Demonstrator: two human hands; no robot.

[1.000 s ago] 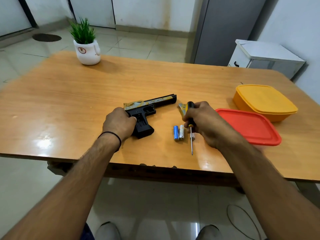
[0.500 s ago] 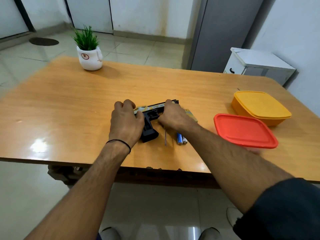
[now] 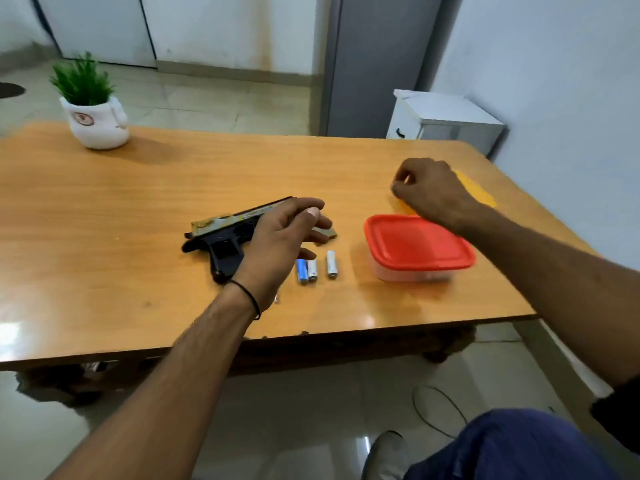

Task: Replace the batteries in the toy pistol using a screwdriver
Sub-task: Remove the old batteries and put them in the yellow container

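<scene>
The toy pistol [image 3: 225, 252] looks like light, stiff plastic. It lies under the left hand's [image 3: 280, 240] loose, empty fingers and is best held by its grip. The right hand's [image 3: 433, 195] fingers curl, contents unclear.

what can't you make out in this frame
Head view only.
Screwdriver: the left hand covers all but a metal tip.
Right hand: curled, blurred fingers; whether they pinch anything is unclear.
Yellow container: mostly behind the right hand.
Toy pistol battery bay: too dark and blurred to tell open or shut.
</scene>
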